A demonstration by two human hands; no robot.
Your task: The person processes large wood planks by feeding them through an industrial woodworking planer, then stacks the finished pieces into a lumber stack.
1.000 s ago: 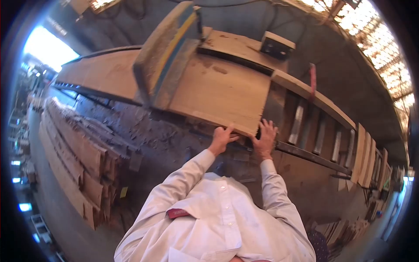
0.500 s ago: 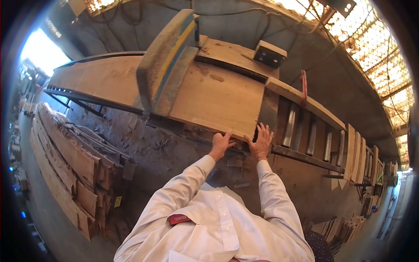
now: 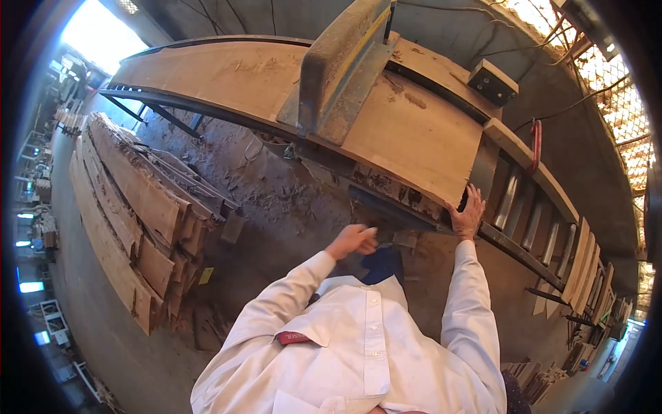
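Note:
A wide wooden board (image 3: 414,145) lies on the machine bed and passes under a dusty upright housing (image 3: 324,69). My right hand (image 3: 469,215) rests at the board's near right corner. Its thumb is at the board's edge, and its fingers spread over the dark metal plate (image 3: 485,169) beyond the end. My left hand (image 3: 353,241) hangs in the air in front of the machine, apart from the board. Its fingers are loosely curled together, and nothing shows in them.
Metal rollers (image 3: 531,221) continue to the right, with a wooden rail (image 3: 534,165) behind them. Rough planks (image 3: 131,228) are stacked on the left. Shavings (image 3: 234,172) litter the floor below the machine. A black block with wood on top (image 3: 493,83) sits behind the board.
My left hand has let go of the board's near edge and moved down, away from it. My right hand stays at the corner. The view has shifted leftward.

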